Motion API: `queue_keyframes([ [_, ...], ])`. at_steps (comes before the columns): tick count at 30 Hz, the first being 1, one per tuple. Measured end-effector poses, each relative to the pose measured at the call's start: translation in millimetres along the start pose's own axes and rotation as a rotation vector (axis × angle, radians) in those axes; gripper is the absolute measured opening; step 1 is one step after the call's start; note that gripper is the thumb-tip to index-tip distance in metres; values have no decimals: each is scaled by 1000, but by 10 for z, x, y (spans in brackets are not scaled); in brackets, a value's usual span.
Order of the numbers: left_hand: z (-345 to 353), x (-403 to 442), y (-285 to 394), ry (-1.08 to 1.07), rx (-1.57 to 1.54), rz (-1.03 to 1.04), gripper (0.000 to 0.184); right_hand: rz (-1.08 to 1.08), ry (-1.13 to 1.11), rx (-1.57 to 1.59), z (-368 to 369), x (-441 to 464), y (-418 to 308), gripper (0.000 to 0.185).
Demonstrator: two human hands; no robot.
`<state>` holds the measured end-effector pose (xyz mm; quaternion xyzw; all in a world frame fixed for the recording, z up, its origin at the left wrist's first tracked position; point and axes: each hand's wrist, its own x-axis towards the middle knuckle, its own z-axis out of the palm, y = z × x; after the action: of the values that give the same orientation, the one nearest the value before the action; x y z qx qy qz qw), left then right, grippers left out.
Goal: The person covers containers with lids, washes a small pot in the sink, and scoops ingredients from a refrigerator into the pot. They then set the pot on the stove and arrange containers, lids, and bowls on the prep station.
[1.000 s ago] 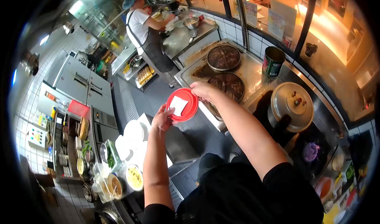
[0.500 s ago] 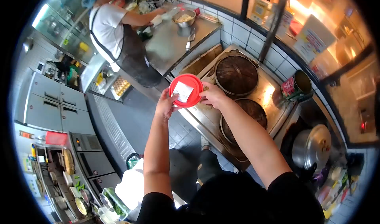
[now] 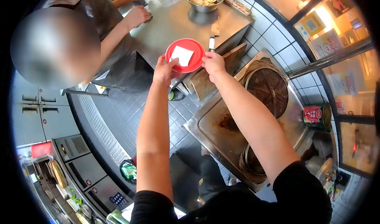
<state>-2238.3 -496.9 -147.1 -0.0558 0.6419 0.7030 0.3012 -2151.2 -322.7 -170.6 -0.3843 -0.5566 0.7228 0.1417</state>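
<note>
Fingers [image 3: 173, 62], two hands [image 3: 214, 66], gripping one red lid [image 3: 197, 54], one slip [image 3: 181, 55] atop.

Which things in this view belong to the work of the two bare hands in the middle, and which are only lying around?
Seem part of the work:
red lid, between left hand and right hand
paper, on the lid

Seem only lying around:
bowl, on the counter
tin

There is one red lid [image 3: 197, 55], one slip [image 3: 183, 55], one can [image 3: 314, 115].
</note>
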Motion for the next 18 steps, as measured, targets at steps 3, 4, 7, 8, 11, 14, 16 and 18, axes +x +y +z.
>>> queue_keyframes([
  [3, 183, 172, 131, 76, 33, 29, 50, 150, -18, 100, 229, 21, -123, 28],
  [4, 216, 199, 145, 79, 67, 55, 45, 224, -47, 170, 287, -40, -220, 31],
  [7, 58, 473, 48, -118, 172, 3, 35, 184, -99, 156, 316, 51, -268, 42],
  [8, 40, 496, 12, -102, 51, 25, 38, 160, -40, 86, 299, 129, -164, 43],
  [11, -114, 555, -236, -139, -139, 143, 49, 66, 91, -89, 184, 186, 131, 48],
  [14, -100, 616, -158, -145, -325, 107, 49, -243, 203, -282, -110, -703, 29, 56],
  [16, -122, 734, -86, -80, -77, 214, 48, -494, 167, -203, -382, -1576, -207, 60],
  [18, 26, 694, -66, -98, 50, 261, 48, -488, -133, -130, -835, -2515, -364, 60],
])
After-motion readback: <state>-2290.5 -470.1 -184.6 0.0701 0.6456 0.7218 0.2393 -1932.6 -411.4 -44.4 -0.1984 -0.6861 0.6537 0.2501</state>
